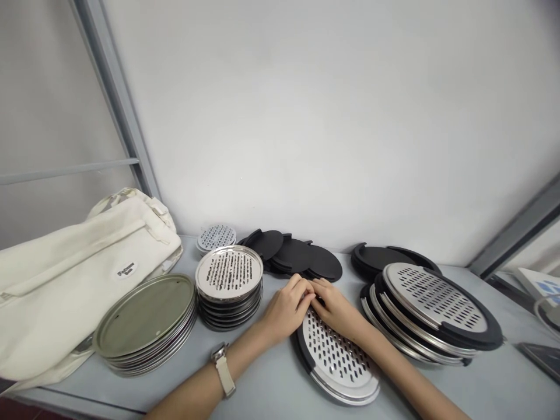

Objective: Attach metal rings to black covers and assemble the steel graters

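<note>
A round slotted metal plate (336,356) with a black rim piece (303,350) along its left side lies in front of me. At its far edge my left hand (286,306) and my right hand (335,306) meet, both with bent fingers closed on the rim. The fingers hide what exactly they pinch there. To the right is a stack of larger slotted plates (437,297) with black rims. Left of my hands stands a stack of smaller shiny slotted plates (230,274). Several black discs (295,255) with raised edges lie overlapping just beyond.
Olive-green round trays (146,315) are stacked at the left, beside a cream cloth bag (83,256). Small slotted discs (217,237) and another black disc pile (385,259) sit by the wall. A dark flat device (540,359) lies at the right edge of the grey table (262,379).
</note>
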Demonstrator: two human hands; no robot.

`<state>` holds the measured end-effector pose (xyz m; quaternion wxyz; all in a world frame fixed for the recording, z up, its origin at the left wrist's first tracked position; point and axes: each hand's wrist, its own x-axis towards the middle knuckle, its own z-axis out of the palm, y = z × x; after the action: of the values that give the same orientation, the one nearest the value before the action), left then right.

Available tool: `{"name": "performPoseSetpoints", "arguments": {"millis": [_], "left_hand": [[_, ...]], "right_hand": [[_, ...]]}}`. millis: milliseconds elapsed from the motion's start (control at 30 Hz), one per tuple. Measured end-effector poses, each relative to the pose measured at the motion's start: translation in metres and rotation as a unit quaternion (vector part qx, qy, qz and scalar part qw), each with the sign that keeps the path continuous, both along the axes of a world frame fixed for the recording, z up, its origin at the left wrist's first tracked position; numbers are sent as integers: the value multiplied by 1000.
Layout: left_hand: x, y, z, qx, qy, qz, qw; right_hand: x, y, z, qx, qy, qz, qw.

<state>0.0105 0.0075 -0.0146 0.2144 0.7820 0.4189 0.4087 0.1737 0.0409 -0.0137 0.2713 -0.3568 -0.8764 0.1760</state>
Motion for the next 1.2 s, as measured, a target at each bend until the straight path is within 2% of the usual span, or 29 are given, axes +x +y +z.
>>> {"name": "performPoseSetpoints", "arguments": {"millis": [300,600,800,1033,1200], "left_hand": [[1,1,-3,1,-3,11,1000],[1,4,-4,9,-16,22,1000],[2,7,-5,-8,-77,33,996],[1,9,-3,-58,-153,8,987],[0,12,-3,-80,-198,-13,977]], "right_hand": [[0,2,-2,-3,0,6,1000],[0,0,0,6,2,-15,1000],[0,-1,1,29,-7,-28,999],[2,0,1,58,11,-41,997],[1,-1,1,44,45,-33,997]]}}
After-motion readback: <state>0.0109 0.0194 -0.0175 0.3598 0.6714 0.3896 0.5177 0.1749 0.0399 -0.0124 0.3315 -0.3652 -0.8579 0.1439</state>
